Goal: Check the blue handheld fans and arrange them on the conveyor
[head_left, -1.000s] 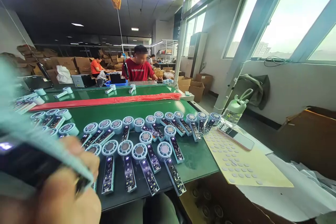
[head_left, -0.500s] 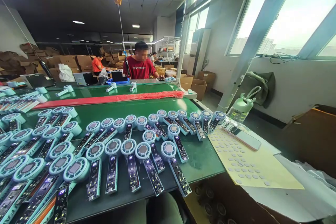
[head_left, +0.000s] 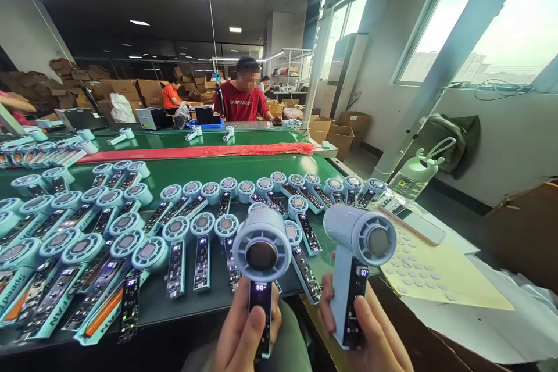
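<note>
My left hand (head_left: 244,334) is wrapped round the handle of a pale blue handheld fan (head_left: 261,253), held upright with its lit display reading 80. My right hand (head_left: 370,331) grips a second pale blue handheld fan (head_left: 360,244), tilted a little to the right, its display also lit. Both fans face me, low in the middle of the view, above the near edge of the green table (head_left: 244,171). Behind them several more fans (head_left: 174,232) lie flat in rows on the table, heads away from me.
A yellow sheet of round stickers (head_left: 431,279) lies at the right with a phone (head_left: 414,224) and a pale green bottle (head_left: 414,171) behind it. A red strip (head_left: 196,152) crosses the table. A person in a red shirt (head_left: 242,104) works at the far end; cardboard boxes stand behind.
Both hands have come up into view from below, each holding a fan with its display lit. Half a second ago no hands showed. The view has shifted slightly to the right.
</note>
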Tool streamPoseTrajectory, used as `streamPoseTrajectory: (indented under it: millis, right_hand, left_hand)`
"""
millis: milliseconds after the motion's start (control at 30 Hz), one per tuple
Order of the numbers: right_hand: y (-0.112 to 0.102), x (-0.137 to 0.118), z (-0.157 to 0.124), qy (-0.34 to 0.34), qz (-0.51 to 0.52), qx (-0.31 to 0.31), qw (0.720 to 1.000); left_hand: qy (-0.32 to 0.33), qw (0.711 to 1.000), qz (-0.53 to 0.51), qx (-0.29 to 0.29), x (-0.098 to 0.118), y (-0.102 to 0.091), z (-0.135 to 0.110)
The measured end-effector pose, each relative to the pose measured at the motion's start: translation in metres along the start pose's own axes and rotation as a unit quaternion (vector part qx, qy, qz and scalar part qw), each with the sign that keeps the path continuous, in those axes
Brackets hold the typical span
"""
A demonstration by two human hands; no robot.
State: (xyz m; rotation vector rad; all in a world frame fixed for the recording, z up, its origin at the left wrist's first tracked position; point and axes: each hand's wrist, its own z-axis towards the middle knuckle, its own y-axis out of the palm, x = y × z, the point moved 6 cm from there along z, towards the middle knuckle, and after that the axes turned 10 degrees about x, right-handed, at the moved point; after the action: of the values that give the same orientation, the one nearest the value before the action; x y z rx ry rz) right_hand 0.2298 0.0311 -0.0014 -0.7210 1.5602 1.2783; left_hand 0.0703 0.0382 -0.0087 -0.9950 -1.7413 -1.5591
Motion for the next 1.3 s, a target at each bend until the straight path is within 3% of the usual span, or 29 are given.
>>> streamPoseTrajectory:
  millis: [100, 300, 433, 533, 867, 1133, 1300]
  right_hand:
    - [0.003, 0.008, -0.002, 0.007, -0.015, 0.027, 0.999]
    - [0.008, 0.008, -0.001, 0.012, 0.004, 0.021, 1.000]
    - [0.010, 0.005, -0.003, -0.008, 0.013, 0.033, 0.999]
    - [0.008, 0.008, -0.004, 0.016, 0.001, 0.045, 0.999]
    - [-0.003, 0.003, 0.000, 0.002, -0.039, 0.043, 0.998]
    - [-0.021, 0.011, 0.000, 0.026, -0.045, 0.105, 0.993]
    - [-0.036, 0.017, 0.002, 0.019, -0.056, 0.135, 0.989]
  left_hand:
    - [-0.024, 0.999, -0.024, -0.005, -0.006, 0.009, 0.005]
    - [-0.038, 0.999, -0.006, 0.005, -0.015, 0.011, 0.012]
    - [-0.033, 0.999, -0.011, -0.027, -0.015, 0.020, 0.013]
    - [-0.056, 0.998, 0.003, -0.005, -0.019, 0.021, 0.014]
    - [-0.034, 0.997, 0.040, -0.052, -0.017, 0.031, 0.017]
    - [-0.050, 0.995, 0.078, -0.048, -0.023, 0.036, 0.016]
    - [-0.067, 0.993, 0.066, -0.067, -0.035, 0.053, 0.014]
